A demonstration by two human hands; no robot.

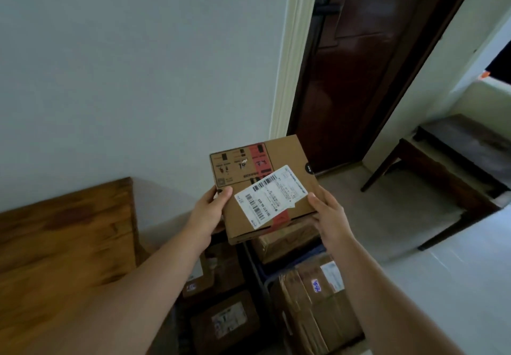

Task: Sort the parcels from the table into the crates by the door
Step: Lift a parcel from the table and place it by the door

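I hold a flat cardboard parcel [287, 158] with a white shipping label and a red printed patch, level in the air at the middle of the view. My left hand [208, 213] grips its left edge, thumb on top. My right hand [330, 217] grips its right edge. Below the parcel stand two crates on the floor: a dark one [250, 266] on the left with several brown parcels [226, 324] in it, and a blue one [265, 274] on the right with taped cardboard boxes [318, 307]. The parcel hovers above the gap between the two crates.
A wooden table [63, 241] fills the lower left, close to the left crate. A dark wooden door [356, 64] stands behind the crates. At the right, a dark low bench [453, 166] sits on the pale tiled floor [448, 285].
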